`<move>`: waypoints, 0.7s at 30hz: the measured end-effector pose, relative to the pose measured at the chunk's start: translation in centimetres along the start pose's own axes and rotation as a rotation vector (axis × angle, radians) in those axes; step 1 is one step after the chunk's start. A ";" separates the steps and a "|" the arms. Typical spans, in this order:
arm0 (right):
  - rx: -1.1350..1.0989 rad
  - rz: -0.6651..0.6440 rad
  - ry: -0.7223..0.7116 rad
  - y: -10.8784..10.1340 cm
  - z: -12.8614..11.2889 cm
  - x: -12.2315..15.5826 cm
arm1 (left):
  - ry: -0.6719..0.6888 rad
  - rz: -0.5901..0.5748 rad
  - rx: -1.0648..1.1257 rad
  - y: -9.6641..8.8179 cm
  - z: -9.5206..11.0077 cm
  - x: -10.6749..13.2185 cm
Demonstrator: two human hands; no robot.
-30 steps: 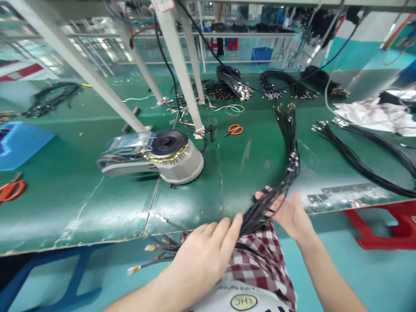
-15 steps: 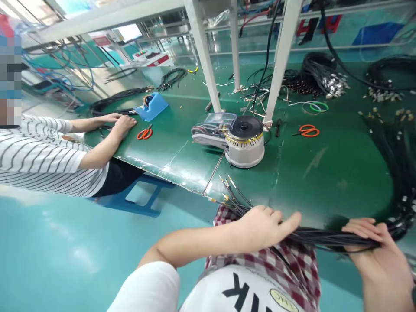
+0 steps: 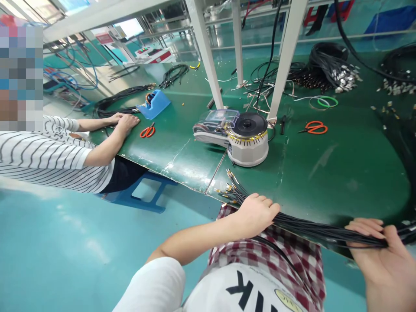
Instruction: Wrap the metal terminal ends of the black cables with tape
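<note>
A thick bundle of black cables (image 3: 312, 227) stretches along the front edge of the green table, just over my lap. My left hand (image 3: 258, 214) is wrapped round it near the end where the metal-tipped connectors fan out. Farther right, my right hand (image 3: 373, 238) grips the same bundle, fingers over the top and thumb alongside. Beyond that hand the cables run on toward the right edge of the view. Behind my left hand stands a white round tape dispenser (image 3: 248, 147) with a black top and a clear cover.
Orange-handled scissors (image 3: 315, 127) lie right of the dispenser. Coiled cables with silvery ends (image 3: 334, 65) sit at the back right. White shelf posts (image 3: 287, 60) rise from the table (image 3: 182, 143). A co-worker's hands (image 3: 125, 123) rest at left, near a blue tape holder (image 3: 154, 104) and more scissors (image 3: 147, 131).
My left hand has closed fully round the cables, its thumb no longer sticking out. The connector ends sit more closely gathered. My right hand keeps its grip. The view has shifted slightly.
</note>
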State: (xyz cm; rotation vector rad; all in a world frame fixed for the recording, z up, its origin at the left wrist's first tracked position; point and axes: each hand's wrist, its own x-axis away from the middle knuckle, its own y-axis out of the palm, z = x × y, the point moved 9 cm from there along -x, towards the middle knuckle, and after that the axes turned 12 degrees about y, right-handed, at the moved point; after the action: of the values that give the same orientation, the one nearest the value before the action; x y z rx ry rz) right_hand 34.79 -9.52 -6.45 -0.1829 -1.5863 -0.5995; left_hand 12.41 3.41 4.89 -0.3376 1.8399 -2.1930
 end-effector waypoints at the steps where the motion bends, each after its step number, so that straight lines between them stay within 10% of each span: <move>1: -0.043 0.000 0.001 -0.1 0.0 -0.2 | -0.002 -0.001 0.008 0.2 0.0 0.0; 9: 0.132 -0.749 0.024 5.6 -1.6 -1.4 | -0.034 -0.026 0.063 2.0 -1.0 0.2; 14: 0.580 -0.714 0.045 7.1 0.0 -0.5 | -0.037 -0.025 0.144 1.3 0.2 0.7; 21: 0.567 -0.713 -0.040 9.6 -1.8 0.5 | 0.022 0.173 0.186 -2.1 -1.3 5.3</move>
State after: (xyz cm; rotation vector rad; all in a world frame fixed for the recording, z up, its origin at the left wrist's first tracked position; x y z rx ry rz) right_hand 40.72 -2.39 -3.45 0.8286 -1.7875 -0.6529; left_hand 6.89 3.12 6.81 -0.1125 1.5942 -2.2319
